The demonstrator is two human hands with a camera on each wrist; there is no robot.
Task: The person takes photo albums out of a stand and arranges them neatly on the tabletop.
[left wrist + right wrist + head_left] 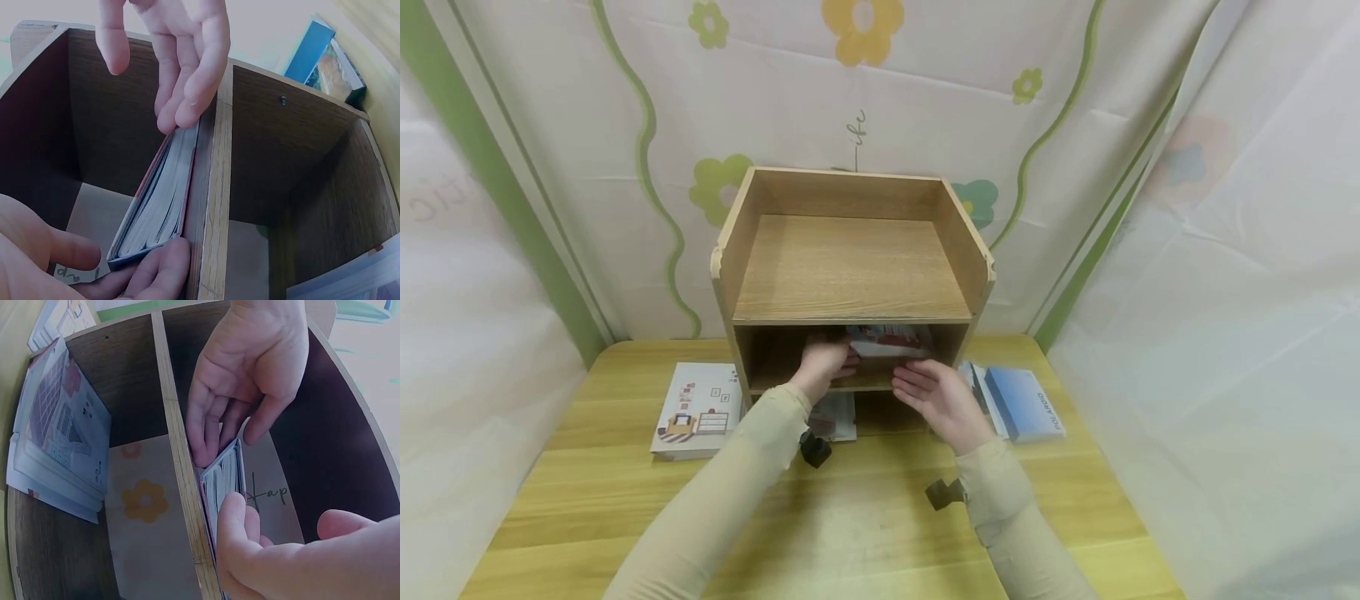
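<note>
A book [891, 337] with a red and pale cover lies in the upper compartment of the wooden shelf [850, 267], close over its bottom board. Its white page edges [164, 194] face outward. My left hand [825, 364] holds the book's left end, fingers beneath and thumb near the cover. That end sits a little off the board in the left wrist view. My right hand [943, 402] is at the book's right end; its extended fingers touch the front edge, thumb apart. Part of the left hand is in shadow.
In the lower compartment another book [835, 417] lies at the left. On the table [865, 533], a white book [696, 408] is left of the shelf. To the right are a blue book [1024, 404] marked POLAROID and a pale book [990, 402]. Curtains surround the table.
</note>
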